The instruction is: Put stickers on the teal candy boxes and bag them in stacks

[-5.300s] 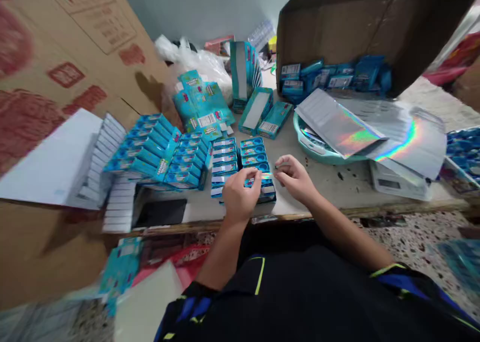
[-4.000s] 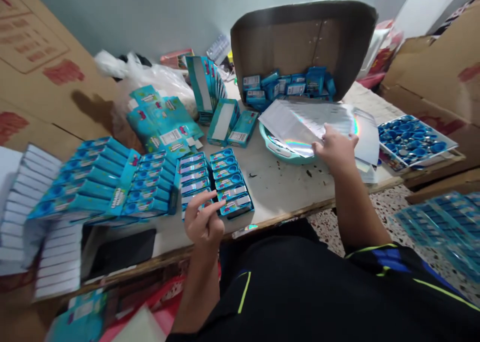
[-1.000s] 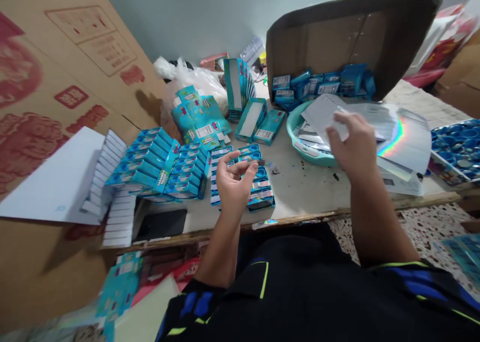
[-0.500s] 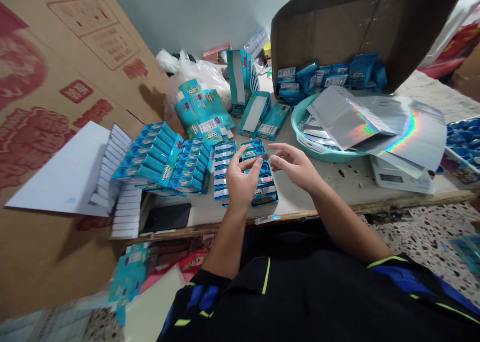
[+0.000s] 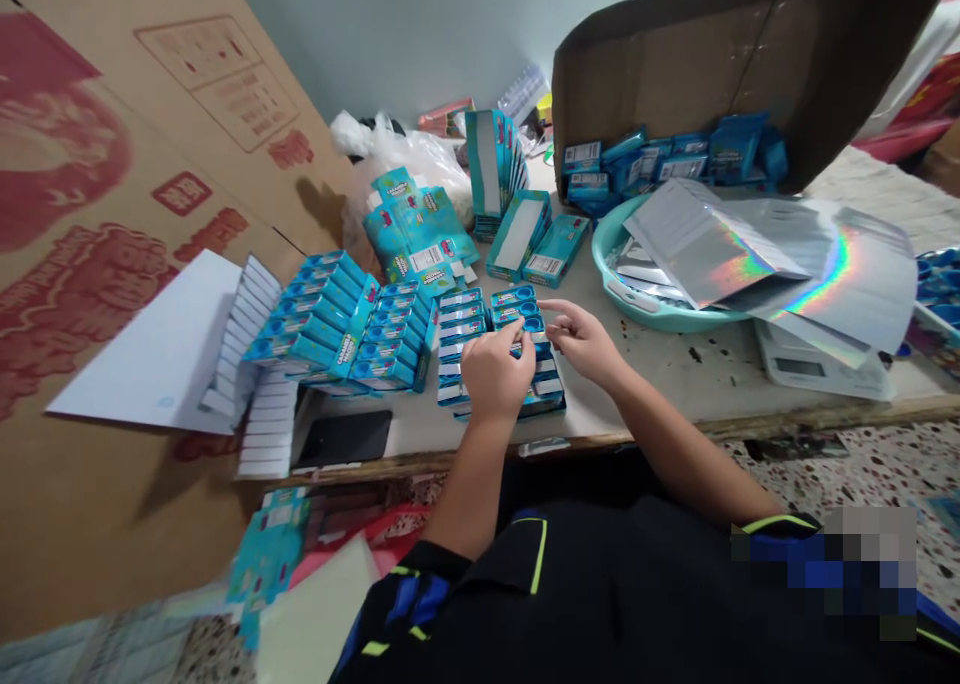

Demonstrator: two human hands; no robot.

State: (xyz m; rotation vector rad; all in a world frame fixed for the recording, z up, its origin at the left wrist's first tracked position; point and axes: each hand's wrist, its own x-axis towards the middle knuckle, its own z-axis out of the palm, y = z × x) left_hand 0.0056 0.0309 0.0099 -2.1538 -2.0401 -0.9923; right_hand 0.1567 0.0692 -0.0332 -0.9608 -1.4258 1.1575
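your left hand (image 5: pixel 496 372) curls over blue boxes (image 5: pixel 508 297), your right hand (image 5: pixel 586 346) half-curled beside them; any hold is unclear.

"How is the left hand (image 5: pixel 496 372) posed?"

"Back up, fingers curled, thumb and forefinger tips close; whether they pinch, I can't quite tell. The left forearm (image 5: pixel 472 484) reaches nearly straight forward."

"And the right hand (image 5: pixel 587 346)?"

"Just apart from it, forefinger stretched out, other fingers bent, the right forearm (image 5: pixel 679 442) slanting inward."

Sheets (image 5: pixel 705 249) lie across the basin (image 5: pixel 637 306), right of the box rows (image 5: pixel 460 326).
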